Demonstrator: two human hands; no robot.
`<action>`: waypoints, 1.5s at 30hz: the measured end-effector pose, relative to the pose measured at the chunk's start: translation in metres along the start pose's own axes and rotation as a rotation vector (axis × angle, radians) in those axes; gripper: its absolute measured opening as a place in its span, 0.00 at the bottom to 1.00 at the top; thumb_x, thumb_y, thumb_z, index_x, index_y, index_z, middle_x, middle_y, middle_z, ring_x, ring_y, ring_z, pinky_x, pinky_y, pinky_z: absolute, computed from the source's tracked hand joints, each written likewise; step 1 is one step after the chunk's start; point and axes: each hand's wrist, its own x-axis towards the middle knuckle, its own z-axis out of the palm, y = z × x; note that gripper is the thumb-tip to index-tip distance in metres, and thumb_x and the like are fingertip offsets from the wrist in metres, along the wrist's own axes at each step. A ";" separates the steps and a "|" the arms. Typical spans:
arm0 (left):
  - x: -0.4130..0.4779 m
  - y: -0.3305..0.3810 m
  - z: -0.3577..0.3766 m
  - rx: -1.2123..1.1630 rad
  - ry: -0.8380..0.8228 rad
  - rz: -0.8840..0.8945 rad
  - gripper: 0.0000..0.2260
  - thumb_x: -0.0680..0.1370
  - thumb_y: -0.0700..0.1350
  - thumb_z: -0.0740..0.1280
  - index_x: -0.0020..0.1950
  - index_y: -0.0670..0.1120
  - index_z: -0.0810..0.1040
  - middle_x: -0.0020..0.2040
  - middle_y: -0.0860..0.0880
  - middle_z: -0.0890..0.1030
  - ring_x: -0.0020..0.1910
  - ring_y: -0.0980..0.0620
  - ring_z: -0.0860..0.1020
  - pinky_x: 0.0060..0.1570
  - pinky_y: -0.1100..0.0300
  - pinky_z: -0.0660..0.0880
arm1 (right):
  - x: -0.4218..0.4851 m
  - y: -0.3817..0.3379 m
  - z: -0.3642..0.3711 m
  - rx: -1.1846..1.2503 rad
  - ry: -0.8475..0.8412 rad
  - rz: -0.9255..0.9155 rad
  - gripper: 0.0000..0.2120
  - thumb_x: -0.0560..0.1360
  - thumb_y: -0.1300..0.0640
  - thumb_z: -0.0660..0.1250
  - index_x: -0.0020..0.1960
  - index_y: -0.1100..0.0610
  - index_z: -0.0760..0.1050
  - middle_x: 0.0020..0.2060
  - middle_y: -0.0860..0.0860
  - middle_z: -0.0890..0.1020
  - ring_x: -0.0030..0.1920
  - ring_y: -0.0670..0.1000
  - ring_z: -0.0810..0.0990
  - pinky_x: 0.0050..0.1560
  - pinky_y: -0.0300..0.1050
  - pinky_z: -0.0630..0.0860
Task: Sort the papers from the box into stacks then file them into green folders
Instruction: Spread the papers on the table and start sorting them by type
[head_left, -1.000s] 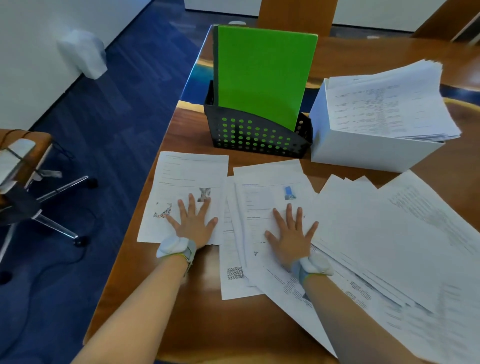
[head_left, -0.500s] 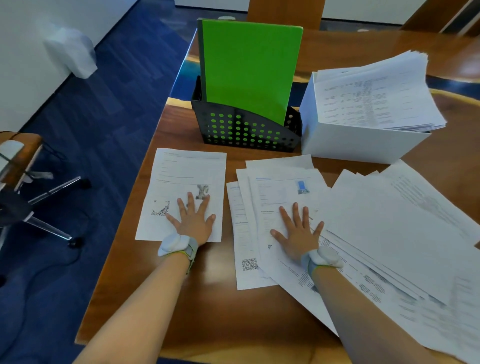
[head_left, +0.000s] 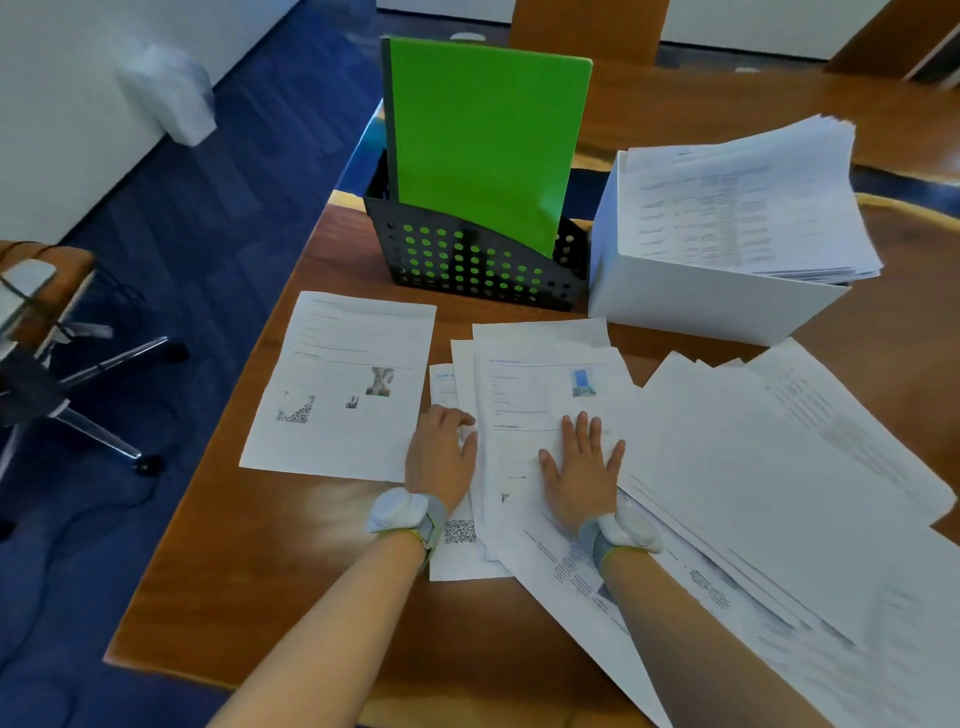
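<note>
Left hand (head_left: 441, 452) has hopped off the lone sheet (head_left: 337, 384) over to the middle pile (head_left: 535, 384), fingers curled at its edge, can't tell if pinching. Right hand (head_left: 582, 467) lies flat on it, fingers spread. Still sorting; next up is probably squaring that pile. Green folders (head_left: 483, 140) are untouched behind.
</note>
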 end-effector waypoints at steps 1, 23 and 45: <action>-0.001 0.009 0.005 -0.081 -0.048 -0.057 0.12 0.77 0.44 0.65 0.59 0.43 0.75 0.56 0.44 0.74 0.51 0.47 0.76 0.52 0.57 0.72 | -0.001 0.002 -0.003 0.034 -0.016 -0.020 0.29 0.82 0.44 0.45 0.78 0.54 0.41 0.78 0.53 0.43 0.77 0.52 0.39 0.74 0.56 0.34; 0.056 -0.005 -0.086 -0.389 0.122 -0.271 0.06 0.75 0.45 0.70 0.48 0.44 0.81 0.42 0.46 0.82 0.42 0.47 0.77 0.44 0.55 0.73 | 0.041 -0.027 -0.074 0.951 0.105 0.071 0.14 0.76 0.53 0.67 0.56 0.61 0.75 0.47 0.55 0.79 0.53 0.56 0.77 0.50 0.43 0.71; 0.094 -0.125 -0.146 0.001 0.211 -0.622 0.07 0.78 0.49 0.65 0.44 0.46 0.75 0.46 0.43 0.81 0.37 0.47 0.72 0.35 0.58 0.66 | 0.073 -0.172 -0.058 0.883 -0.249 0.171 0.08 0.77 0.61 0.65 0.41 0.63 0.76 0.27 0.55 0.76 0.15 0.44 0.72 0.21 0.37 0.71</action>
